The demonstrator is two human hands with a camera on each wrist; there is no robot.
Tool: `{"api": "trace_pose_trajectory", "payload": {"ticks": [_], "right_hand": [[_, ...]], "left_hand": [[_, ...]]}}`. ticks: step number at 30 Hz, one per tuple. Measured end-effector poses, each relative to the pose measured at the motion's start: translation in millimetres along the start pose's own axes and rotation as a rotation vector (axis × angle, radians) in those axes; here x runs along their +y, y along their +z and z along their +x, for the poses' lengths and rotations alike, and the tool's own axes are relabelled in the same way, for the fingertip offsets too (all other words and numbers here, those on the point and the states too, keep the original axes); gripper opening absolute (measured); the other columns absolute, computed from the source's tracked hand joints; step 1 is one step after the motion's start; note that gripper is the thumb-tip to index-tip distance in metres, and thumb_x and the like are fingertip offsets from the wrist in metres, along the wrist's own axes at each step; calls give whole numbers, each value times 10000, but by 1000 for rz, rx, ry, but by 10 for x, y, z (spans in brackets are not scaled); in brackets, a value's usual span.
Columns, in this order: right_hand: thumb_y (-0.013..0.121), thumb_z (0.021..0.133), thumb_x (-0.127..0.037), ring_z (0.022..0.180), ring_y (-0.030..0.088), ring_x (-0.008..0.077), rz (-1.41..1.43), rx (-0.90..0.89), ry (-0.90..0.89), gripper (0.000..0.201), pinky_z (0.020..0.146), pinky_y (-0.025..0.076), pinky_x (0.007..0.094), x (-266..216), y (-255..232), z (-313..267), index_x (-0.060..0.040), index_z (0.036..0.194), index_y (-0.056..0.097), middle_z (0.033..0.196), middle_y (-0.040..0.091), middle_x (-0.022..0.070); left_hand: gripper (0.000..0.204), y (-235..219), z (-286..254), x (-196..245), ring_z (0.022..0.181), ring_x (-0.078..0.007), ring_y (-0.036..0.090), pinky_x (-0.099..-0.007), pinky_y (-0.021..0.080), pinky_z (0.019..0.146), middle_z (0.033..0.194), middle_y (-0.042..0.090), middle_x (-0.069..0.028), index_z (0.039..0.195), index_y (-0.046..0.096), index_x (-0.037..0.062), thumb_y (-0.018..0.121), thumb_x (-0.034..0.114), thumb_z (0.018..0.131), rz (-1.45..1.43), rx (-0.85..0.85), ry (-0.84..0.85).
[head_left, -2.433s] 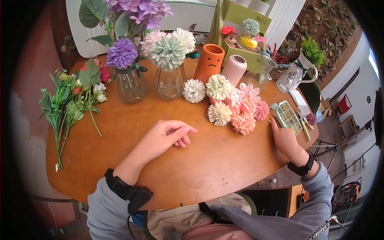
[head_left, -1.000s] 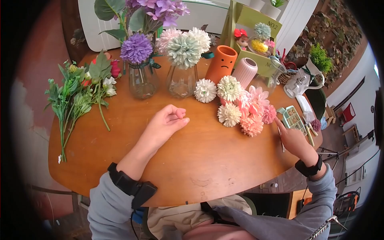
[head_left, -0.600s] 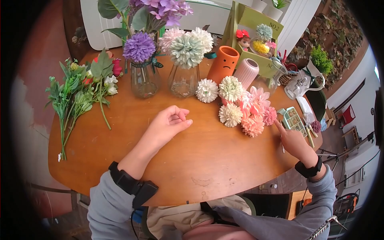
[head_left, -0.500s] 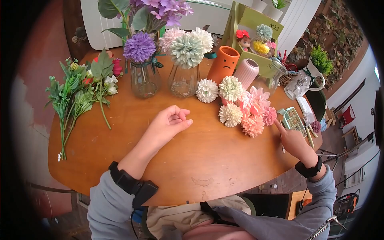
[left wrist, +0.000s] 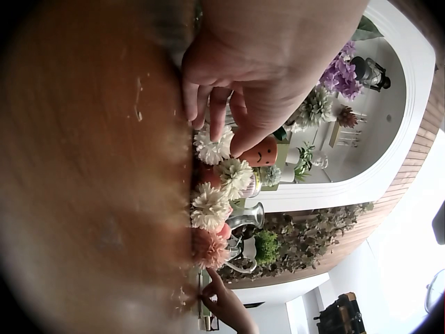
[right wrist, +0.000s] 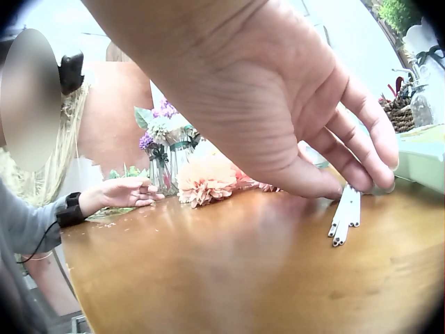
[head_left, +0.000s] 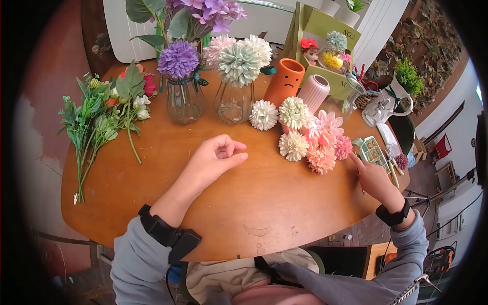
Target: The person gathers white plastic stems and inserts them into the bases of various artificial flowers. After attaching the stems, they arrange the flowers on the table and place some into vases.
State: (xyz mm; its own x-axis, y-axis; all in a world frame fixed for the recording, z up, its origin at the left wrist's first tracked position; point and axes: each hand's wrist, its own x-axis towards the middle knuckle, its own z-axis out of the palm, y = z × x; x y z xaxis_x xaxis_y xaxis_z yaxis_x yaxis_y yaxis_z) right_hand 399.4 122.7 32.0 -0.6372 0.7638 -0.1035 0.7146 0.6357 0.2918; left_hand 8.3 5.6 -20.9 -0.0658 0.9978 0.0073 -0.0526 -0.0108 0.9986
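Note:
In the head view my left hand (head_left: pixel 211 158) is over the middle of the table, fingers loosely curled, holding nothing. My right hand (head_left: pixel 375 179) is at the right, its index finger reaching toward a pink pompom flower (head_left: pixel 343 147). Seen from the right wrist, its thumb and fingertips pinch several thin white sticks (right wrist: pixel 345 217) with dark-centred ends, close over the tabletop. Beside that hand lies a mint-green compartment box (head_left: pixel 373 152). Between the two hands sits a cluster of flower heads: white (head_left: pixel 264 115), cream (head_left: pixel 293 146) and coral (head_left: pixel 321 160).
Green stems with red and white blooms (head_left: pixel 101 117) lie at the left. Behind stand glass vases (head_left: pixel 235 104) with flowers, an orange sad-faced vase (head_left: pixel 282 81), a pink ribbed vase (head_left: pixel 313 92), a green display box (head_left: pixel 325 25) and a glass pitcher (head_left: pixel 373 113). The wooden table (head_left: pixel 284 213) has a curved edge.
My right hand has shifted slightly up beside the pink flower, and the sticks show below it since. The left hand's fingers have curled loosely. The head view has swung a little.

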Motion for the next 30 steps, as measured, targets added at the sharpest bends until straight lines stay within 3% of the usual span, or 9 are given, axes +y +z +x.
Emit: {"api": "trace_pose_trajectory", "payload": {"ticks": [4, 7, 19, 22, 30], "right_hand": [[553, 696, 38, 707, 602, 304, -5, 0, -3, 746, 602, 472, 402, 2, 5, 2, -87, 1390, 312, 809, 580, 117], [553, 696, 36, 701, 601, 301, -5, -15, 7, 746, 597, 472, 400, -23, -24, 5, -90, 1391, 312, 806, 578, 115], [561, 696, 31, 702, 602, 288, -33, -16, 1, 768, 593, 473, 391, -5, 15, 4, -102, 1404, 296, 803, 572, 105], [519, 731, 40, 709, 607, 320, -8, -28, 11, 707, 606, 471, 403, -29, -30, -1, -96, 1393, 311, 820, 601, 134], [580, 691, 23, 682, 599, 284, -52, -25, 6, 789, 582, 473, 389, -18, 8, -10, -108, 1411, 286, 789, 563, 100]], "left_hand": [[360, 6, -6, 30, 1081, -175, 545, -259, 413, 849, 811, 581, -20, 642, 344, 132, 651, 79, 821, -14, -1, 12], [363, 19, -22, 62, 1097, -176, 545, -247, 405, 818, 764, 543, 20, 640, 335, 138, 642, 73, 823, -62, -24, 26], [350, 28, -37, 103, 1091, -167, 554, -240, 382, 795, 747, 516, 43, 653, 324, 156, 614, 59, 822, -100, -52, 69], [350, 31, -36, 106, 1084, -170, 560, -253, 374, 816, 743, 514, 42, 657, 324, 161, 619, 65, 820, -126, -50, 66], [325, 24, -41, 107, 1066, -170, 567, -244, 335, 827, 723, 488, 45, 670, 330, 160, 601, 88, 832, -179, -52, 49]]}}
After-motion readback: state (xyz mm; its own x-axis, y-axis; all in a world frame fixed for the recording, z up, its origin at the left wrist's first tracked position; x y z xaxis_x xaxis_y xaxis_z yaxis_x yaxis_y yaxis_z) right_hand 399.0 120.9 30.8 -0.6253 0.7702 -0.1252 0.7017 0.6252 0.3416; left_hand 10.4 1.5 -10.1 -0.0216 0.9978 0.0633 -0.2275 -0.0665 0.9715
